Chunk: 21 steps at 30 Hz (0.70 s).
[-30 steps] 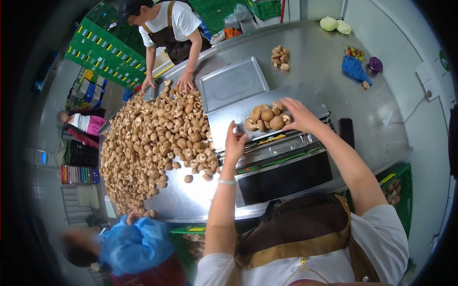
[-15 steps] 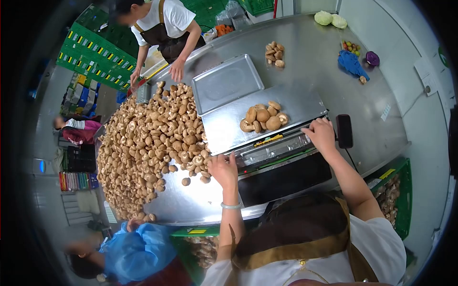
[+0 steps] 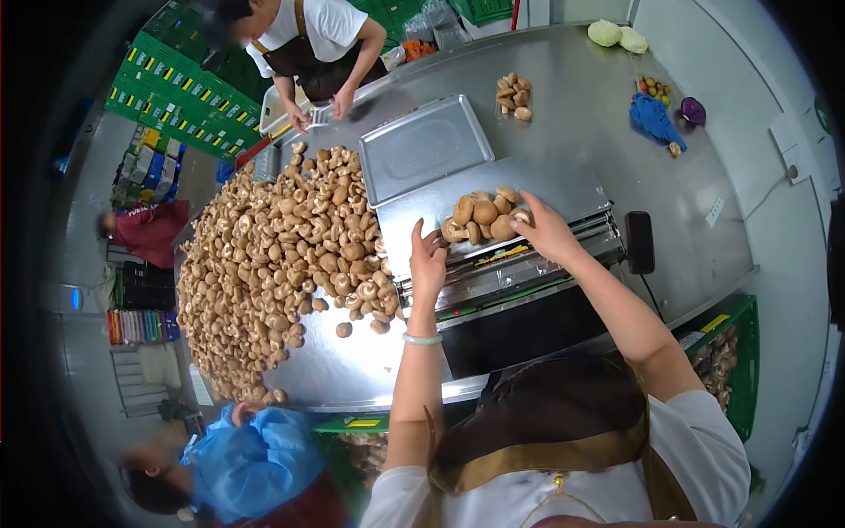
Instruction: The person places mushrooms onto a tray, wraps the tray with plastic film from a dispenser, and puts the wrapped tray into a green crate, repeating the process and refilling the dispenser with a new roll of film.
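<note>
A cluster of brown mushrooms (image 3: pixel 484 211) sits on the metal top of a film-wrapping machine (image 3: pixel 409 207). My right hand (image 3: pixel 547 232) is at the cluster's right end, thumb and fingers apart, fingertips right at the outermost mushroom. To the left of the cluster, my left hand (image 3: pixel 429 262) hovers over the machine's front edge with its fingers spread and nothing in them. Clear film stretches along the slot (image 3: pixel 528 262) below the mushrooms. Behind the cluster lies a shallow metal tray (image 3: pixel 427 150).
A large heap of mushrooms (image 3: pixel 273 264) covers the table's left side. A smaller mushroom pack (image 3: pixel 513 95) lies farther back. A phone (image 3: pixel 640 242) is right of the machine. Across the table a co-worker (image 3: pixel 321 53) handles a clear tray; another person in blue (image 3: pixel 255 462) is at lower left.
Both my hands have left the film slot at the machine's front and moved up to either side of the mushroom cluster. The co-worker opposite has picked up a clear tray.
</note>
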{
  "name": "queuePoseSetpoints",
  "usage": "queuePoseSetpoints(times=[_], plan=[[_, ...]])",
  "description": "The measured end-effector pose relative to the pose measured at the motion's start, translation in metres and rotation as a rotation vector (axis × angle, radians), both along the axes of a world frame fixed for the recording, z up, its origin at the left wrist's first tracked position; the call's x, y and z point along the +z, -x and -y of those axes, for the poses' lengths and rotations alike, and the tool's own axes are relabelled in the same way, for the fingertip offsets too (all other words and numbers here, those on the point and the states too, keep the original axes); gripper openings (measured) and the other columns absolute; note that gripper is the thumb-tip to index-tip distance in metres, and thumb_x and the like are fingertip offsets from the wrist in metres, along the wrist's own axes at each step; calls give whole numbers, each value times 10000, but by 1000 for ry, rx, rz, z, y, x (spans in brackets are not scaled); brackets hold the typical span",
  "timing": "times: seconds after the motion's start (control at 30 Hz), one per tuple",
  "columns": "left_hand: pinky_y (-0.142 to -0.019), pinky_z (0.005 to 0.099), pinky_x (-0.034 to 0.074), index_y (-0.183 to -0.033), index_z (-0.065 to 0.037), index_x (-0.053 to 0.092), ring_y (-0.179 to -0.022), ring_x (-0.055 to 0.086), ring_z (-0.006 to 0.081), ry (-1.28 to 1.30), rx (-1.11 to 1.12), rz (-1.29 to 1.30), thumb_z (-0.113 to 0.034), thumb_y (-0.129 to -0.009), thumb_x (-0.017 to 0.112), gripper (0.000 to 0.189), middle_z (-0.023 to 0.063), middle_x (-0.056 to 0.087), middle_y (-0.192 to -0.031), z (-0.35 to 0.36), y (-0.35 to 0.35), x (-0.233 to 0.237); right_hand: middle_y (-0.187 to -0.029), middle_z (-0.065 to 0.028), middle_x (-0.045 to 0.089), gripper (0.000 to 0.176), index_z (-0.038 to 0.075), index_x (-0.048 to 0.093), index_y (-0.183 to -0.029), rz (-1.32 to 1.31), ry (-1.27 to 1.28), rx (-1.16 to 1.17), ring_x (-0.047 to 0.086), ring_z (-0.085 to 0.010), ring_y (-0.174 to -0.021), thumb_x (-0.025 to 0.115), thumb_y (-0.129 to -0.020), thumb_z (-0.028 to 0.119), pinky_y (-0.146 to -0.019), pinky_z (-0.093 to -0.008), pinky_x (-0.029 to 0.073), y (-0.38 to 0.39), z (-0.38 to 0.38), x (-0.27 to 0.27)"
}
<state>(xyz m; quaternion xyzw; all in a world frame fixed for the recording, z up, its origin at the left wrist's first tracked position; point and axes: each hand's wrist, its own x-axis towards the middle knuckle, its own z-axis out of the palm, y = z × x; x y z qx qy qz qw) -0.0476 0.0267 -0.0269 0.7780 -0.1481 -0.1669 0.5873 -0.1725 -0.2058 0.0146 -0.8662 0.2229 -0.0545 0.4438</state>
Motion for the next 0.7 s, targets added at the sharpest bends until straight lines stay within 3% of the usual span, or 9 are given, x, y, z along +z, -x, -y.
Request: queuePoseSetpoints(times=[0.07,0.13,0.17,0.27,0.37,0.4,0.57,0.6,0.7], plan=[[-893,351,520,-1471,-25,349,-1053,655,281,-83,-42,94,12,-868,520,627,232,597,-1290,-21,5,2,-1403,-260,480,664,-16,375,-1442,53,82,7,454,-402,-1307,647,-922,295,-1092,-441,378,13,13,-7],[-736,354,523,-1161,-6,634,-811,670,250,-443,126,291,-73,-880,649,289,162,693,-1013,-40,24,42,-1429,-226,463,657,-3,400,-1428,126,243,39,430,-385,-1325,692,-869,184,-1116,-434,354,37,30,12],[-710,386,512,-1033,0,671,-780,651,291,-456,200,400,-111,-860,704,209,150,689,-927,-59,27,33,-1409,-214,478,633,4,433,-1404,82,325,25,440,-384,-1305,696,-858,189,-1111,-435,355,51,37,22],[-688,428,470,-826,-7,711,-686,595,335,-627,236,588,-176,-797,781,185,141,672,-819,-92,42,30,-1051,-132,623,335,15,683,-1024,-99,533,-92,550,-320,-1074,746,-814,269,-927,-438,431,84,50,21],[-681,442,446,-629,-28,708,-712,585,346,-687,171,587,-288,-723,831,302,129,651,-750,-85,54,-12,-878,-85,626,295,35,704,-796,-214,616,-33,573,-289,-978,749,-803,327,-847,-427,424,93,34,-1],[-689,446,445,-670,-29,717,-692,578,354,-688,184,692,-298,-724,826,295,126,643,-700,-66,63,0,-844,-87,632,319,43,696,-736,-148,614,-41,585,-279,-965,741,-804,351,-853,-426,411,90,30,-25],[-647,380,451,-791,-57,699,-643,579,287,-585,25,147,-278,-858,720,232,102,641,-731,-66,46,-2,-813,-115,648,258,21,665,-745,-20,208,39,615,-290,-759,686,-858,252,-701,-409,453,81,41,-39],[-623,330,443,-816,-56,645,-635,568,205,-449,-120,-26,-264,-932,640,238,67,621,-713,-79,36,6,-739,-91,626,259,16,610,-722,-13,-40,107,578,-269,-635,633,-901,201,-614,-375,440,84,53,-32],[-616,299,443,-834,-70,565,-642,553,165,40,-245,-451,-214,-978,576,205,53,599,-691,-86,18,67,-694,-46,560,247,36,556,-765,33,-703,134,534,-203,-623,581,-959,187,-619,-343,420,91,73,10]])
